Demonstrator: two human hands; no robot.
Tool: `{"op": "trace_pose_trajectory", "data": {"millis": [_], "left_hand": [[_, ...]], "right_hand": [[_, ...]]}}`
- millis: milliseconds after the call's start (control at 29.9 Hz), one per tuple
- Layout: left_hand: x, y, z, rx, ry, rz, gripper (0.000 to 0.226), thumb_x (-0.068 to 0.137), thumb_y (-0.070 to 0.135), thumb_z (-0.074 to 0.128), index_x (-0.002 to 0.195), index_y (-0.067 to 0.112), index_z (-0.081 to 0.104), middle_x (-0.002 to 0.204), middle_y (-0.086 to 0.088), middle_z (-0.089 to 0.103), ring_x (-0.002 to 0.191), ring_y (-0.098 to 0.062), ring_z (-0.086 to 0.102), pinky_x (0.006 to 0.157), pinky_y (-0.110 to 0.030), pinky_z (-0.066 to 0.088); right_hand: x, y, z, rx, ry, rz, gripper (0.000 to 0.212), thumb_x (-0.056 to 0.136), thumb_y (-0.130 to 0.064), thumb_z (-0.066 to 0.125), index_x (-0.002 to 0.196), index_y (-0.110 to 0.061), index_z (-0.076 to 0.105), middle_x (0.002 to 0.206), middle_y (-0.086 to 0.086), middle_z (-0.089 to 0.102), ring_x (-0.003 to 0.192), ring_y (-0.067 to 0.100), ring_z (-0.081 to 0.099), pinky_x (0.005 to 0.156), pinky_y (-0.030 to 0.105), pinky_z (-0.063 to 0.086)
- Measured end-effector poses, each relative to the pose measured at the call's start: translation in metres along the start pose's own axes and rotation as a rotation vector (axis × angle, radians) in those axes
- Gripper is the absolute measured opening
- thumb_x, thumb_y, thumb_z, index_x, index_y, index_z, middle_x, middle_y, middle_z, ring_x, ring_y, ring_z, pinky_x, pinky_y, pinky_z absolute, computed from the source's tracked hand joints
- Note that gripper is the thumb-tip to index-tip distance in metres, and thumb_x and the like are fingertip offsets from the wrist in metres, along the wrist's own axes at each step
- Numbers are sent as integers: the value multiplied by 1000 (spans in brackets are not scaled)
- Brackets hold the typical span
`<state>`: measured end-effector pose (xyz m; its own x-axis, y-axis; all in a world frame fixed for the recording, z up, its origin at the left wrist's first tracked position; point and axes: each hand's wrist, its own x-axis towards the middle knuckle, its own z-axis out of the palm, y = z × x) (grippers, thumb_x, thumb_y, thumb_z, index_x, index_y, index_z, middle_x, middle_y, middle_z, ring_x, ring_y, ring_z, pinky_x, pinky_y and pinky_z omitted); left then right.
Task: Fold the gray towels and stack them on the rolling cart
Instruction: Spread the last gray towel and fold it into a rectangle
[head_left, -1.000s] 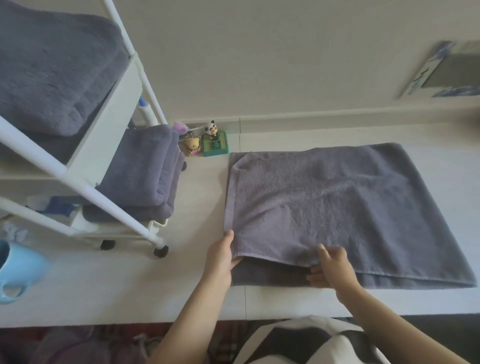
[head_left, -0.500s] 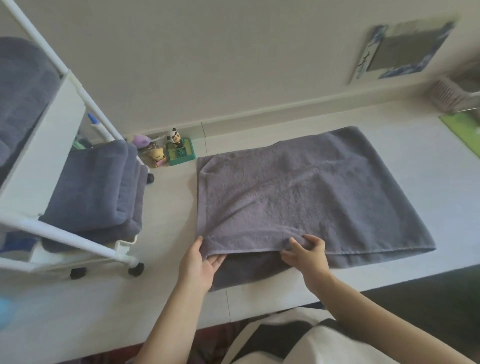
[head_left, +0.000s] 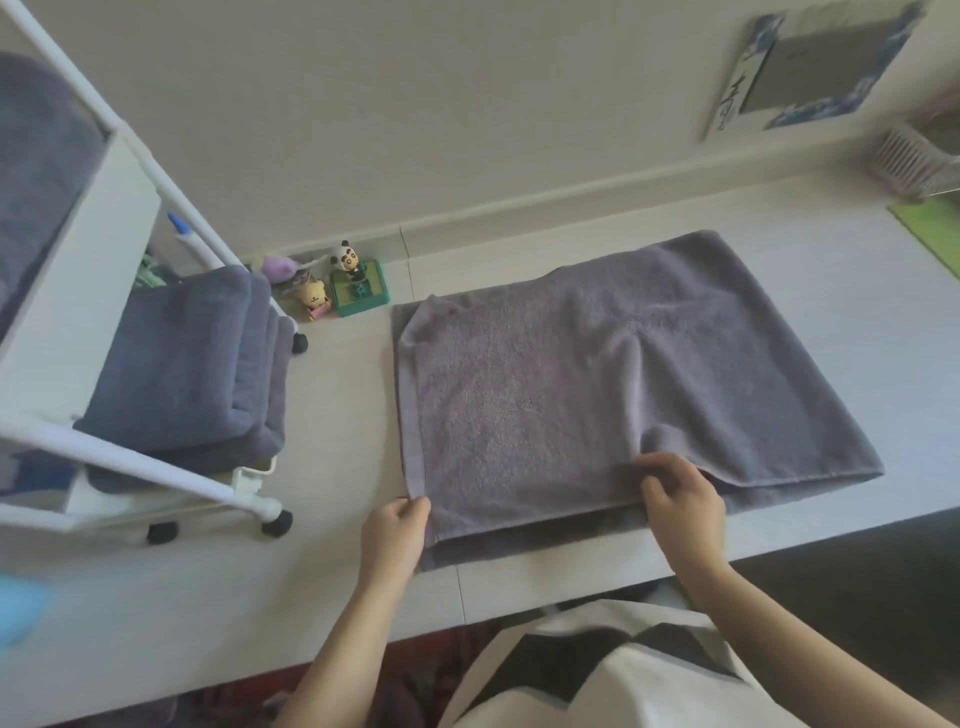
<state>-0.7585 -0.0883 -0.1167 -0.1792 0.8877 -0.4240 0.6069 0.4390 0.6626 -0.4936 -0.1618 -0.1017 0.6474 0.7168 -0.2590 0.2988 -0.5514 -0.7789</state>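
A gray towel (head_left: 597, 395) lies doubled over on the white desk (head_left: 322, 587), its upper layer sitting a little short of the lower one along the near edge, so a strip of the bottom layer shows beneath; the left hand (head_left: 392, 530) pinches the near left corner of the upper layer between thumb and fingertips, and the right hand (head_left: 680, 499) grips the same near edge further along, fingers curled over a small gathered ridge of cloth; each grip is closed on the towel, not spread flat.

The step in hand looks like squaring the fold before the next one; to do it well, both hands should draw the upper edge toward the body together until it meets the lower edge, keeping the left side seam in line with the layer beneath; pulling with one hand alone would skew the layer and deepen the crease that runs up from the right hand toward the middle of the towel; that crease wants smoothing outward with a flat palm once the edges agree.

The rolling cart (head_left: 98, 291) stands on the desk to the left, well apart from the towel; a stack of folded towels (head_left: 192, 364) already rests on its lower shelf, with more gray cloth on the shelf above; matching their width in the later folds should keep the pile steady.

A panda figure (head_left: 347, 256) and other small toys sit by the wall between cart and towel, so the lift across should pass in front of them.
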Motion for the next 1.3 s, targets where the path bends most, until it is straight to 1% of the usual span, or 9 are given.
{"op": "trace_pose_trajectory", "data": {"millis": [201,401,569,669,736,836,1037,1171,1304], "left_hand": [[-1,-19,7,259,45,337,46,83,8,66,48,9,36,85,-5,44,62,-19,46,67,-17,27],[-2,-24,8,219,94,377,54,79,5,71,52,19,25,84,-8,41,64,-16,41,71,-14,26],[-2,-31,9,193,98,311,42,77,0,70,62,16,35,86,-8,42,73,-15,41,73,-17,30],[-6,-23,18,181,128,247,20,77,-9,63,84,5,50,97,-14,44,93,-33,48,81,-24,33],[-7,-15,28,236,227,270,48,69,-13,63,115,-6,52,112,-25,48,106,-43,48,88,-40,40],[-9,2,42,406,199,406,75,67,-1,64,138,1,41,137,-23,42,123,-40,43,96,-52,40],[1,20,87,729,-7,684,60,87,42,36,137,12,49,145,-17,42,133,-35,41,111,-52,17],[4,10,94,831,-30,669,65,85,48,35,140,15,44,147,-14,39,135,-33,38,109,-54,15],[5,37,103,719,21,653,57,79,44,40,118,7,60,139,-23,46,131,-40,41,109,-58,25]], "right_hand": [[-1,21,5,-217,-70,-143,28,84,-1,54,103,-15,68,82,2,59,78,22,54,69,29,38],[-9,30,5,-190,-85,-201,30,83,7,53,101,-12,69,84,-1,58,83,19,53,73,27,35],[-10,33,5,-163,-87,-192,30,81,9,53,100,-9,68,87,2,57,88,23,54,76,26,34],[-10,37,9,-244,-114,-244,27,82,7,54,102,-7,66,89,8,61,96,28,52,75,22,29],[-9,39,10,-263,-128,-258,27,83,6,55,103,-7,66,93,12,64,99,30,51,77,23,30],[-9,38,10,-252,-137,-245,26,84,5,55,103,-7,66,93,12,64,99,29,51,76,23,30],[-9,37,8,-237,-157,-240,26,85,3,54,105,-9,66,89,3,58,97,27,51,76,22,29],[-8,36,2,-237,-182,-235,27,88,-1,54,109,-13,64,87,-5,53,97,24,51,77,25,32],[-2,35,-4,-113,-92,-197,43,87,-10,60,127,-25,53,94,-13,47,89,20,53,80,28,40]]}}
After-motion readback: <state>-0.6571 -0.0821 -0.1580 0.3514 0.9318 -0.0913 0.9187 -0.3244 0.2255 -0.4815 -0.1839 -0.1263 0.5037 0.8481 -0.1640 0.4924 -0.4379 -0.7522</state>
